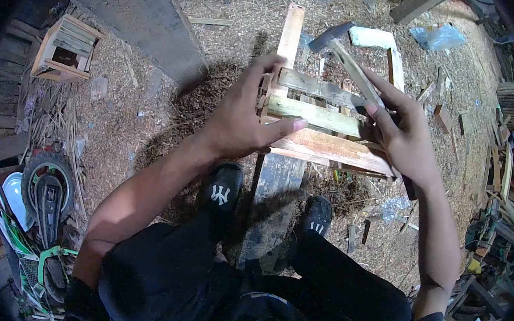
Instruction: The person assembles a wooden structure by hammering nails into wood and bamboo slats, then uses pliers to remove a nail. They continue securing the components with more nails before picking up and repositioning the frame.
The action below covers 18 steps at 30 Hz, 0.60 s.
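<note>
In the head view a slatted wooden frame (pixel 332 144) lies across a long plank (pixel 276 180) between my feet. My left hand (pixel 236 113) grips the frame's left end, thumb along the pale slat (pixel 316 114) and fingers around the far side. My right hand (pixel 412 137) is closed around a hammer (pixel 352 66), whose metal head points up and away to the left. The right thumb and fingertips also rest at the right end of a greyish slat (pixel 321 90). An upright strip (pixel 289 38) sticks out beyond the frame's far left corner.
A small slatted wooden box (pixel 68 49) stands at the upper left, near a thick wooden post (pixel 129 12). A child's bike (pixel 45 203) is at the lower left. Wood scraps (pixel 444 119), a plastic bag (pixel 437 37) and sawdust cover the ground; stacked timber lines the right.
</note>
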### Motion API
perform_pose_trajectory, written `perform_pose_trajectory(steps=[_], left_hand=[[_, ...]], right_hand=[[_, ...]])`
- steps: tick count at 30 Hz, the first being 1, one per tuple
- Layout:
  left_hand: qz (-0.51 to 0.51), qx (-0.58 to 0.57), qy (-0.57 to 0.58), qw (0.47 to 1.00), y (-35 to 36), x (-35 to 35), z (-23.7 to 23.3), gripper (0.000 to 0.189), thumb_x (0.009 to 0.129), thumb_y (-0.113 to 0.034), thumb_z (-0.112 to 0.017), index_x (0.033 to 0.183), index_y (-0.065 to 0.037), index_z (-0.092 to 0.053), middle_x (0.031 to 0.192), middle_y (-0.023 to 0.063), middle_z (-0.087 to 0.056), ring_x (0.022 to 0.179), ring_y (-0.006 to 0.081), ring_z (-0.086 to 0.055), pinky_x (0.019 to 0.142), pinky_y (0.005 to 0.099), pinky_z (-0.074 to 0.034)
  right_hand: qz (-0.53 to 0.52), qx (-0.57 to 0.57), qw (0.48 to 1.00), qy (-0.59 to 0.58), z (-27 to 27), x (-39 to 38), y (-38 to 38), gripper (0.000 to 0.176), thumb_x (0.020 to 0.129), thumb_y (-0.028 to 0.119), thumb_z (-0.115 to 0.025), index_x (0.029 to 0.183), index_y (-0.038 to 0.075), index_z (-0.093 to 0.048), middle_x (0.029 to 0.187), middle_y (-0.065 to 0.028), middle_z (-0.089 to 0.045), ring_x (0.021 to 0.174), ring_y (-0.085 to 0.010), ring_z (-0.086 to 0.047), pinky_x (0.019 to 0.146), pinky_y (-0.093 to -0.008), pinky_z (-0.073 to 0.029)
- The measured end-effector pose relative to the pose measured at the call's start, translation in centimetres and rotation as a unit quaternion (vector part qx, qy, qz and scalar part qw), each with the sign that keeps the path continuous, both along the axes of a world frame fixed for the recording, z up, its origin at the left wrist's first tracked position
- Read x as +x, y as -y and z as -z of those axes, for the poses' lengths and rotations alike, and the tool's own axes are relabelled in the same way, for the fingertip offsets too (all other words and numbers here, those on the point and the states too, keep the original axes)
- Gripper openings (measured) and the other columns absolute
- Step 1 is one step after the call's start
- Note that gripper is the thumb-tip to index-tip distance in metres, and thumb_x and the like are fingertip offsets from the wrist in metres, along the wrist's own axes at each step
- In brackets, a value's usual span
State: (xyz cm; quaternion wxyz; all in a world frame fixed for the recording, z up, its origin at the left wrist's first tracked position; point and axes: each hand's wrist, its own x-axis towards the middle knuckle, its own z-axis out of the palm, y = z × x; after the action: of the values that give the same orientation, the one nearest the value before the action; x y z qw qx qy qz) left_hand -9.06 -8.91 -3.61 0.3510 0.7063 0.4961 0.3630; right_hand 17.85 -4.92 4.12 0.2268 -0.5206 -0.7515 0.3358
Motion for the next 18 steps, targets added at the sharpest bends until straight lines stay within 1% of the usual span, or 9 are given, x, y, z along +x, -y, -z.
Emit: perform_pose_trajectory(steps=[2,3,4,7,10,12,14,15,18], left_hand=[[-0.006,0.0,0.036,0.999,-0.1,-0.2,0.6,0.101,0.079,-0.04,-0.083,0.152,-0.013,-0.018,0.134,0.0333,-0.046,0.128,0.0458,-0.051,0.11,0.0576,-0.043],[0.005,-0.007,0.055,0.998,0.0,-0.3,0.6,0.108,0.078,-0.039,-0.084,0.152,-0.017,-0.008,0.136,0.0363,-0.043,0.127,0.0478,-0.052,0.11,0.0577,-0.044],[0.015,-0.015,0.073,0.997,0.1,-0.4,0.7,0.117,0.077,-0.037,-0.085,0.152,-0.02,0.002,0.138,0.0392,-0.04,0.126,0.0499,-0.053,0.11,0.0577,-0.045],[0.004,-0.014,0.07,0.997,-0.1,-0.3,0.4,0.117,0.077,-0.036,-0.086,0.151,-0.023,0.004,0.138,0.0404,-0.039,0.12,0.0504,-0.058,0.105,0.0572,-0.051],[0.023,-0.033,0.104,0.994,-0.1,-0.2,0.4,0.114,0.077,-0.037,-0.086,0.15,-0.022,0.001,0.139,0.0408,-0.038,0.119,0.0521,-0.058,0.103,0.0583,-0.052],[0.025,-0.032,0.089,0.995,-0.2,-0.5,0.4,0.114,0.077,-0.037,-0.085,0.15,-0.022,0.001,0.139,0.0405,-0.039,0.119,0.0521,-0.058,0.103,0.0584,-0.052],[0.029,-0.026,0.07,0.997,-0.3,-0.6,0.5,0.113,0.077,-0.036,-0.085,0.15,-0.021,0.0,0.139,0.0401,-0.039,0.119,0.052,-0.058,0.103,0.0584,-0.052],[0.032,-0.007,0.061,0.998,0.0,-0.6,0.5,0.113,0.077,-0.036,-0.085,0.149,-0.02,0.0,0.138,0.0397,-0.04,0.118,0.0522,-0.059,0.103,0.0586,-0.052],[0.028,0.003,0.044,0.999,0.0,-0.7,0.6,0.111,0.077,-0.034,-0.084,0.149,-0.019,-0.001,0.136,0.0388,-0.043,0.117,0.0517,-0.06,0.104,0.0582,-0.052]], right_hand=[[-0.03,-0.094,0.994,-0.039,-1.2,-0.6,-0.5,0.044,0.103,0.008,-0.057,0.146,0.011,-0.055,0.078,0.002,-0.062,0.065,-0.003,-0.045,0.057,-0.0214,-0.037],[0.006,-0.142,0.986,-0.092,-1.7,-1.0,-0.8,0.042,0.103,0.011,-0.057,0.145,0.011,-0.057,0.075,0.0047,-0.057,0.06,-0.0042,-0.041,0.053,-0.0224,-0.031],[0.005,-0.143,0.985,-0.092,-1.6,-1.1,-1.2,0.042,0.103,0.011,-0.057,0.145,0.011,-0.057,0.075,0.0047,-0.057,0.06,-0.0042,-0.041,0.053,-0.0224,-0.031],[-0.055,-0.073,0.992,0.089,-1.9,-0.3,-2.5,0.034,0.103,0.016,-0.058,0.135,0.01,-0.065,0.076,-0.0013,-0.063,0.065,-0.0079,-0.052,0.057,-0.0251,-0.041],[-0.049,-0.229,0.969,0.071,-4.5,-0.4,-3.1,0.034,0.103,0.016,-0.059,0.135,0.009,-0.065,0.074,-0.0012,-0.063,0.067,-0.0091,-0.054,0.059,-0.026,-0.043],[-0.014,-0.222,0.975,0.013,-3.2,0.3,-3.8,0.035,0.102,0.016,-0.06,0.136,0.008,-0.064,0.071,-0.0001,-0.062,0.062,-0.0086,-0.053,0.057,-0.0271,-0.043],[0.088,-0.096,0.986,0.104,-1.8,0.5,-3.9,0.036,0.103,0.02,-0.059,0.138,0.009,-0.063,0.066,0.0041,-0.056,0.056,-0.0053,-0.048,0.052,-0.0242,-0.039],[-0.141,-0.182,0.972,0.047,-2.0,1.1,-4.2,0.039,0.104,0.025,-0.059,0.139,0.008,-0.061,0.066,0.0047,-0.056,0.054,-0.0049,-0.047,0.051,-0.023,-0.039],[-0.091,-0.247,0.961,0.083,-3.9,1.1,-5.3,0.04,0.104,0.028,-0.058,0.139,0.008,-0.061,0.07,0.0019,-0.06,0.058,-0.0065,-0.052,0.054,-0.0233,-0.044]])
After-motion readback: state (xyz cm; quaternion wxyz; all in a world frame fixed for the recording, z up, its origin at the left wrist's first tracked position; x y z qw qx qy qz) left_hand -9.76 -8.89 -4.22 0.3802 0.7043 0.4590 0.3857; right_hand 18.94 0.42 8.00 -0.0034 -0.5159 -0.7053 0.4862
